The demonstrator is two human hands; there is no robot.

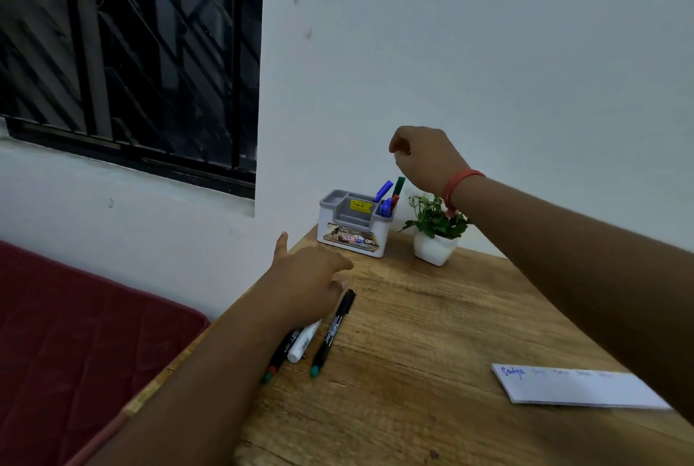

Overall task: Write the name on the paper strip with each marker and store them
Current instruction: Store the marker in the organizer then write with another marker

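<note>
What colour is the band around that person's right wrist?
The wrist band is orange-red, seen best in the head view, just above the potted plant.

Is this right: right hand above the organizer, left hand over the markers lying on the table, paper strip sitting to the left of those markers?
Not quite. The head view shows the paper strip to the right of the markers, not the left. The rest holds: right hand above the organizer, left hand over the markers lying on the table.

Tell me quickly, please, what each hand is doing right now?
Left hand: open, fingers reaching over the markers on the table, gripping nothing.
Right hand: fingers curled above the organizer, holding nothing visible.
</note>
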